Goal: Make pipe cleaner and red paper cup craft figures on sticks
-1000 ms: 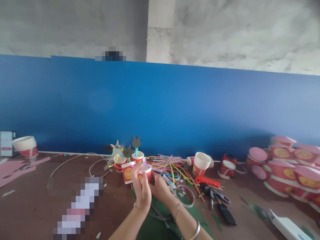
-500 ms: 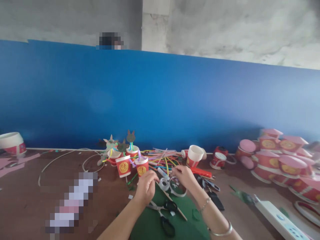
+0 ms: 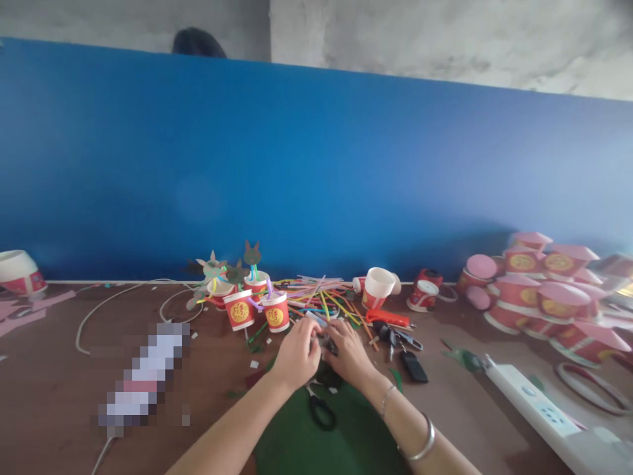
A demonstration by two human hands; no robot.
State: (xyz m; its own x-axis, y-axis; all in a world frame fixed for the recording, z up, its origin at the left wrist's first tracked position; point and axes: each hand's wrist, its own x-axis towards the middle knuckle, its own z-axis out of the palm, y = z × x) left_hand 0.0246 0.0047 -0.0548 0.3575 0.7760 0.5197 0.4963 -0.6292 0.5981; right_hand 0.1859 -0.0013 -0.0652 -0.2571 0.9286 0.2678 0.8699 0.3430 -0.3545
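My left hand [image 3: 298, 351] and my right hand [image 3: 349, 351] are close together over the far end of a dark green sheet [image 3: 297, 435]. Both have curled fingers, closed around something small and greyish that they mostly hide. Under them lie black-handled scissors [image 3: 322, 412], of which one loop shows plainly. Just beyond my fingertips is a pile of coloured pipe cleaners and strips [image 3: 316, 297]. To the left of it stand red-and-white paper cups [image 3: 275, 315], some with grey animal-shaped cutouts [image 3: 252, 253] on coloured stems.
Keys with a black fob [image 3: 413, 367] and an orange-red tool [image 3: 390, 318] lie right of my hands. A white power strip [image 3: 534, 402] and stacked pink-topped cups [image 3: 564, 297] are farther right. A blue partition [image 3: 316, 165] closes off the back; a person's head [image 3: 198, 43] shows above it.
My hands have come together, covering the spot where a tape roll, a thin stick and a pale ring showed between them. The whole view has shifted slightly, so the cups sit higher.
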